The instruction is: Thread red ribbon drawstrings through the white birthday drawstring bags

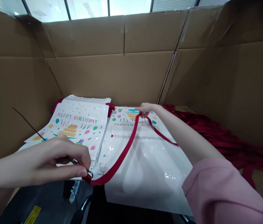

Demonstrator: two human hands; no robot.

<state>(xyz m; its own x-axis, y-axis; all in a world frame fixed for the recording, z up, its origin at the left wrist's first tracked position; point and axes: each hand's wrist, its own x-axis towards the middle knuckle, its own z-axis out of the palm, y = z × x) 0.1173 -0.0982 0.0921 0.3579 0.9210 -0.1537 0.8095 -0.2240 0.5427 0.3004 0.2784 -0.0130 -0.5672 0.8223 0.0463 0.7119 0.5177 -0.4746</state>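
My left hand (63, 158) is closed at the lower left on a thin metal tool with a looped tip, pinching one end of a red ribbon (124, 152) there. From that tip the ribbon curves up to my right hand (145, 109), whose fingers grip it over the white plastic bag (145, 168). Past my right hand the ribbon runs down to the right across the bag. The bag shows an upside-down birthday print near its top. To the left lies a stack of "HAPPY BIRTHDAY" bags (77, 116) with coloured cake and balloon prints. A thin dark rod sticks out behind my left hand.
A large pile of red ribbons (213, 133) lies on the right. Tall cardboard walls (105, 74) stand at the back and both sides. Below the near edge are a dark surface with a yellow label (32, 214), a power strip (74, 191) and chair parts.
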